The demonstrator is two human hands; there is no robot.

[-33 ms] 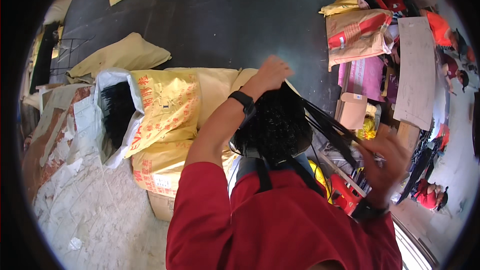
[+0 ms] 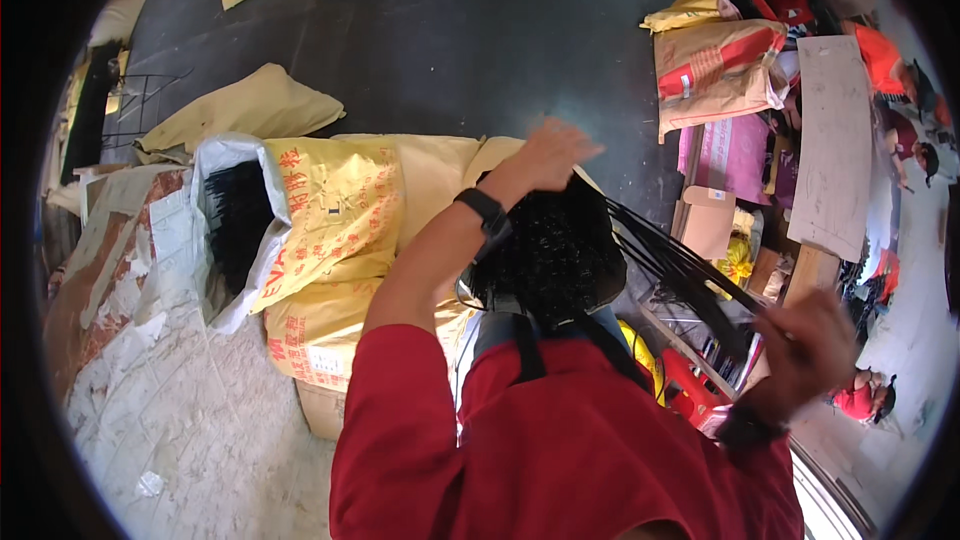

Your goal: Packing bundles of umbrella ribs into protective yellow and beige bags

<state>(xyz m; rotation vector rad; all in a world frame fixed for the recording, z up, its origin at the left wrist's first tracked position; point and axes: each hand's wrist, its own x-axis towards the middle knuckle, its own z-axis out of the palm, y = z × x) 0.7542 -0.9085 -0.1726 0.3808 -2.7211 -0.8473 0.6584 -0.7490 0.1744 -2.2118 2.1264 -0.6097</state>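
A dense mass of thin black strands [image 2: 550, 260] stands upright against my lap, seen from its top. My left hand [image 2: 560, 155] is over its far edge; the fingers point right and are smeared by motion. Off to the right, my right hand [image 2: 808, 345] is closed round one end of several long, thin black strips [image 2: 690, 265]. The strips slant from beside the black mass to that hand, fanned slightly apart. Both wrists wear dark bands. To my left, an open sack with a white lining [image 2: 200, 270] holds more black strands.
Yellow printed sacks [image 2: 340, 205] lie stacked at my left. Beyond them spreads a dark tabletop [image 2: 450, 60]. A brown and red paper sack [image 2: 715, 75] and a small cardboard box [image 2: 705, 225] are at the right. Farther right, other people [image 2: 860, 395] are visible near the rim.
My right hand has moved right and slightly up, with the black strips drawn farther out and more fanned. My left hand has shifted slightly right.
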